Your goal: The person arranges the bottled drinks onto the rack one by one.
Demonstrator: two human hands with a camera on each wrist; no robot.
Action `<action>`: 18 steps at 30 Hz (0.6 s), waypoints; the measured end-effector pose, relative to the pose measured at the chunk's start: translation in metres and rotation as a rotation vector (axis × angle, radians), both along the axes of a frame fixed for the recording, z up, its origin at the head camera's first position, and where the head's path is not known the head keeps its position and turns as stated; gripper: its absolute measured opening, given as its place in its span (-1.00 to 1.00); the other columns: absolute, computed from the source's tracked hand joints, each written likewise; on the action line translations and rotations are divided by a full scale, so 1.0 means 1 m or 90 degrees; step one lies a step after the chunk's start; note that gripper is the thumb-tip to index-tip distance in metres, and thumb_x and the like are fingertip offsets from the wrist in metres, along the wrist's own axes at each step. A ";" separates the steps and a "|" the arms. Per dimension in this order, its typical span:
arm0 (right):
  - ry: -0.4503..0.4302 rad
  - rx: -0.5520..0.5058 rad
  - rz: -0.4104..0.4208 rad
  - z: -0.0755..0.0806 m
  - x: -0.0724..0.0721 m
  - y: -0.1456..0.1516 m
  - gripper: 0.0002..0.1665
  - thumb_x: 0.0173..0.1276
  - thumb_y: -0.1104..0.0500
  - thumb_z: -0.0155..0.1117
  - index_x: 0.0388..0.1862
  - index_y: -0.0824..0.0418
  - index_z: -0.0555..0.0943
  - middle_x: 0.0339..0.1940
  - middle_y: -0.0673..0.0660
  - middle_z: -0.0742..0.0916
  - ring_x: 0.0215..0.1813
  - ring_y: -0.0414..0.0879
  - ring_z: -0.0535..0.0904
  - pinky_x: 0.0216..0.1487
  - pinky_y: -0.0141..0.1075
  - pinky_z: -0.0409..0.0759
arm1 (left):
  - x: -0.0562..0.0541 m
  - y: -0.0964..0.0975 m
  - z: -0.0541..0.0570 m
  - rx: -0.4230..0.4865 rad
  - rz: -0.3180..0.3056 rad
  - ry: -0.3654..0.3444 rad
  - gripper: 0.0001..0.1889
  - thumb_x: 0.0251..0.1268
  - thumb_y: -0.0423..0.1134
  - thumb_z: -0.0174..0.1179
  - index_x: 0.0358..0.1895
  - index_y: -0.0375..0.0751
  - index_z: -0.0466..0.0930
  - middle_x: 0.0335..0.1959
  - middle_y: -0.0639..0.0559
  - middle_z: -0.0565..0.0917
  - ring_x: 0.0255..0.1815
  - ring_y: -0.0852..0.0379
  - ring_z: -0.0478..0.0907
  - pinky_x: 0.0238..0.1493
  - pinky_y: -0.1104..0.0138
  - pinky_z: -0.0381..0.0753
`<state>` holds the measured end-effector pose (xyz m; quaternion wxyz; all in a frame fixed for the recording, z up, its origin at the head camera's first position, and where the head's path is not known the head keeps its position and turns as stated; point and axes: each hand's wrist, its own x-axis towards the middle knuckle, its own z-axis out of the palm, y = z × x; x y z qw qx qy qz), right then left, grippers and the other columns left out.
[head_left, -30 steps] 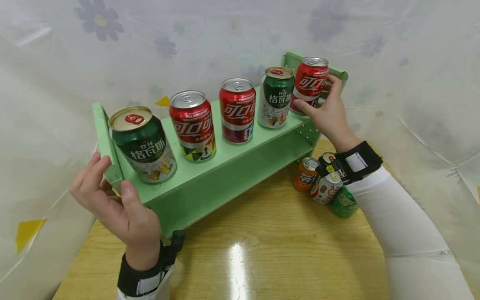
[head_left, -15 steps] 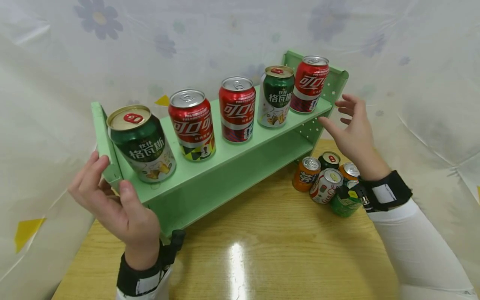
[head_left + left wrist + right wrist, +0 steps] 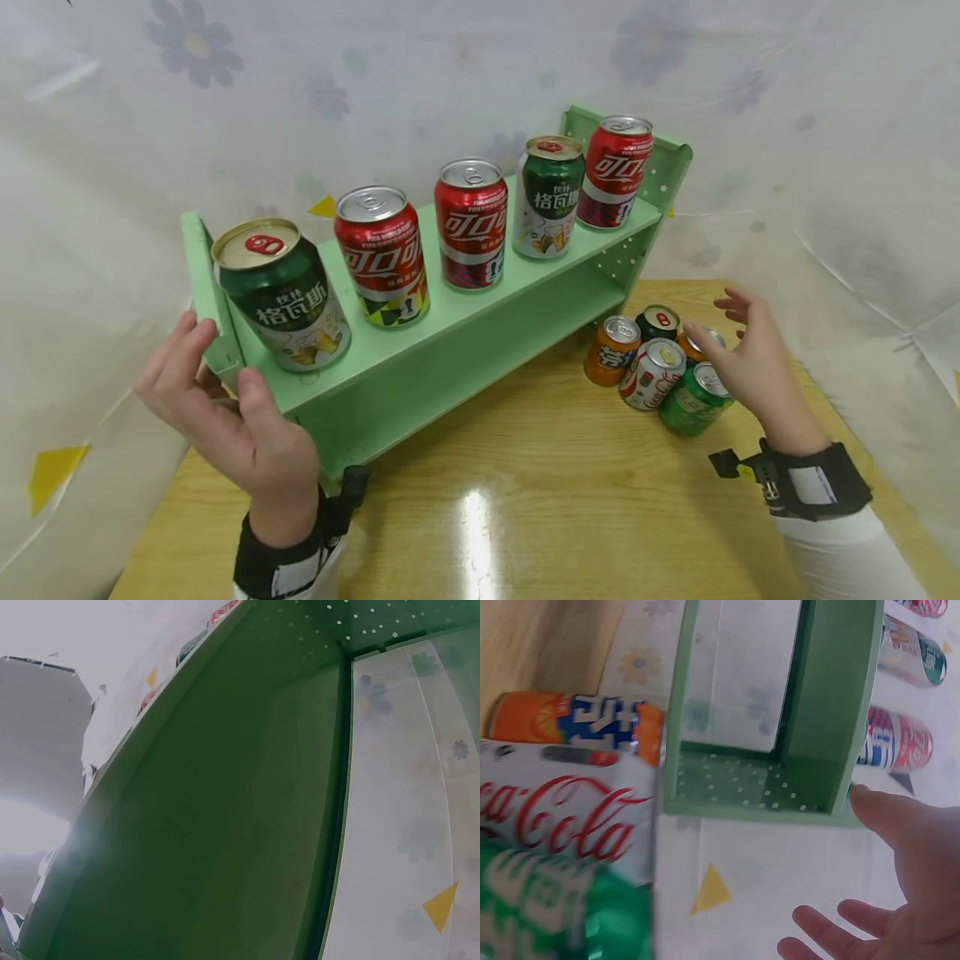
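Note:
A green two-tier shelf (image 3: pixel 480 333) carries a row of cans on its top board. From the left these are a green-and-white can (image 3: pixel 288 304), a red can (image 3: pixel 384 258), another red can (image 3: pixel 471 225), a second green-and-white can (image 3: pixel 549 200) and a red can (image 3: pixel 617 171) by the far end panel. My left hand (image 3: pixel 232 417) holds the shelf's left end, fingers around the panel and thumb at its front corner. Thumb and fingers spread apart, my right hand (image 3: pixel 750 358) hovers beside the grouped cans, nearest an orange can (image 3: pixel 705 342) and a green can (image 3: pixel 693 404).
Beside the shelf's right end, the wooden table (image 3: pixel 540 492) also bears a white Coca-Cola can (image 3: pixel 652 375), another orange can (image 3: pixel 613 350) and a dark can (image 3: pixel 660 321) with a red tab. A flower-print sheet (image 3: pixel 420 75) hangs behind and at the sides.
My right hand has let go of the red can at the shelf's right end and come down toward the cans on the table. My left hand stays put.

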<state>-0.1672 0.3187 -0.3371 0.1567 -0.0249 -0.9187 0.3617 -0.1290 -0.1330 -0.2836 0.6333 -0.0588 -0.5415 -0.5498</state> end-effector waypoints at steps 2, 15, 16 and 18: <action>-0.010 -0.001 -0.019 -0.009 0.006 0.006 0.01 0.54 -0.03 0.21 0.65 0.41 -0.08 0.47 0.58 0.32 0.45 0.58 0.19 0.35 0.43 0.19 | 0.000 0.000 0.000 -0.001 0.000 -0.001 -0.62 0.12 -0.49 -0.18 -0.01 -0.56 0.45 0.10 -0.25 0.42 0.28 -0.16 0.31 0.07 0.37 0.31; -0.079 -0.039 -0.055 -0.052 0.025 0.025 0.11 0.53 -0.09 0.19 0.64 0.48 -0.18 0.49 0.69 0.16 0.43 0.67 0.13 0.26 0.50 0.22 | 0.000 -0.001 -0.002 -0.008 0.002 -0.008 -0.63 0.13 -0.47 -0.15 0.00 -0.56 0.45 0.11 -0.25 0.42 0.31 -0.16 0.32 0.01 0.40 0.24; -0.084 -0.039 -0.053 -0.053 0.024 0.025 0.11 0.54 -0.10 0.18 0.64 0.48 -0.19 0.49 0.69 0.15 0.43 0.67 0.13 0.26 0.50 0.23 | 0.000 -0.001 -0.001 -0.007 0.002 -0.008 -0.62 0.13 -0.47 -0.16 0.00 -0.56 0.45 0.11 -0.26 0.42 0.30 -0.16 0.32 0.01 0.40 0.24; -0.094 -0.040 -0.048 -0.055 0.024 0.024 0.12 0.54 -0.11 0.17 0.63 0.49 -0.20 0.49 0.70 0.13 0.42 0.68 0.12 0.26 0.50 0.23 | 0.000 -0.001 -0.001 -0.003 0.001 -0.005 -0.62 0.12 -0.48 -0.16 0.00 -0.56 0.45 0.12 -0.26 0.42 0.30 -0.16 0.32 0.01 0.40 0.26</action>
